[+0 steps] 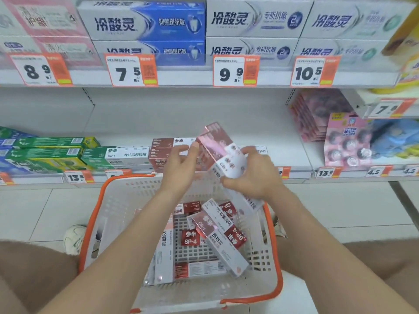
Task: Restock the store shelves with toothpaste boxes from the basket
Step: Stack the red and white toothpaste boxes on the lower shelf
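We hold a small bundle of pink-and-white toothpaste boxes (pixel 217 150) just above centre of the frame, tilted so the pink ends point up and to the left and the white ends down and to the right. Our right hand (pixel 251 175) curls round the white lower ends and grips them, though motion blur hides the fingertips. Our left hand (pixel 181 164) lies just left of the bundle, its thumb touching the bundle's upper left edge and its fingers loosely stretched forward, not wrapped round anything. Directly below, in the lower middle of the frame, stands the white basket (pixel 95 214) with an orange rim, and on its floor lie loose boxes (pixel 217 232) in red, pink and white, crossing one another at odd angles. Behind our hands, the lower shelf (pixel 290 155) carries a stack of red boxes (pixel 163 152) at centre and green boxes (pixel 49 152) to the left. Across the top of the frame, white-and-blue cartons (pixel 147 23) fill the upper shelf above orange price tags (pixel 130 70). Pink packs (pixel 344 141) hang at the right edge, and a pale shoe (pixel 74 239) shows left of the basket.
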